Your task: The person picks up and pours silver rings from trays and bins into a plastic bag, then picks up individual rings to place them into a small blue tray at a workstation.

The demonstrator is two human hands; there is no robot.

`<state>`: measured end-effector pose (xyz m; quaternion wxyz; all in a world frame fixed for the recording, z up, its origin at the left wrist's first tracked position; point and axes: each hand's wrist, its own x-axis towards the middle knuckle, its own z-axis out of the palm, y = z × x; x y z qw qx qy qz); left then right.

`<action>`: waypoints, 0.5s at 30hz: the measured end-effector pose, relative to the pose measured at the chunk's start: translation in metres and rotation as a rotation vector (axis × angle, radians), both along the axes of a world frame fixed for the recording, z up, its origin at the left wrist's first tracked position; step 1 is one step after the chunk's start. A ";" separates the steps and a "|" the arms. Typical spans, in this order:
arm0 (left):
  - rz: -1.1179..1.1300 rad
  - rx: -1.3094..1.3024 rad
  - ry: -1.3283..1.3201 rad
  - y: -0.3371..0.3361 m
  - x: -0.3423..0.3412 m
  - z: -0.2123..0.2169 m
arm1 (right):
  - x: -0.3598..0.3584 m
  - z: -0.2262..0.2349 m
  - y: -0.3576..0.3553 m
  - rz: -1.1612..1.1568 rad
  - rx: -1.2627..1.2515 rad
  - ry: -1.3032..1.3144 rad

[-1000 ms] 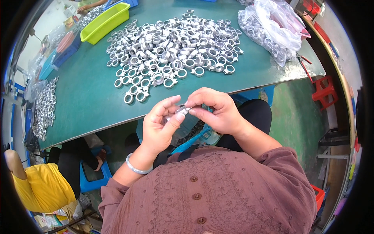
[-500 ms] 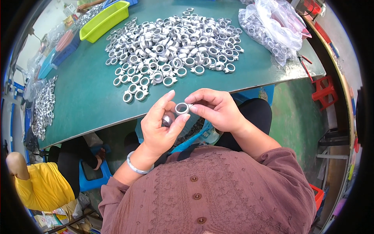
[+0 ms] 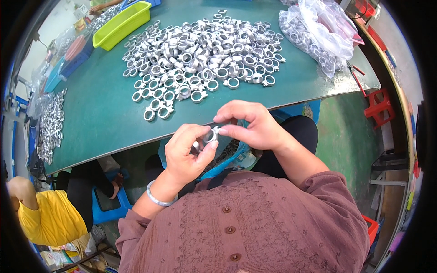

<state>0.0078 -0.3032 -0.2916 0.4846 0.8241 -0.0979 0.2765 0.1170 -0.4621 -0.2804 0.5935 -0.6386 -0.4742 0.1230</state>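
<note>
Between the thumb and fingers of my left hand [image 3: 185,152] is a silver metal ring with a small lug [image 3: 210,135], tilted partly edge-on. A second metal ring [image 3: 196,146] sits deeper in the same palm, mostly covered by the fingers. My right hand [image 3: 252,125] meets the held ring at its lug, thumb and forefinger close together there; whether they pinch it or only touch it is hard to make out. Beyond both hands, a large heap of similar rings [image 3: 205,50] covers the middle of the green table [image 3: 104,123].
A yellow-green basket [image 3: 122,25] stands at the far left, and a clear plastic bag of rings [image 3: 314,36] at the far right. Red-handled pliers [image 3: 357,75] lie by the right edge. Below my hands hangs a blue bag [image 3: 232,161]. A person in yellow [image 3: 52,218] sits at left.
The held ring has turned from facing up to a tilted, edge-on position. My left fingers have curled over it, and both hands have shifted slightly.
</note>
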 end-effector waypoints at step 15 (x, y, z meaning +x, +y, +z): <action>0.020 0.020 0.336 0.008 -0.013 -0.026 | 0.025 0.001 0.046 -0.254 -0.293 -0.769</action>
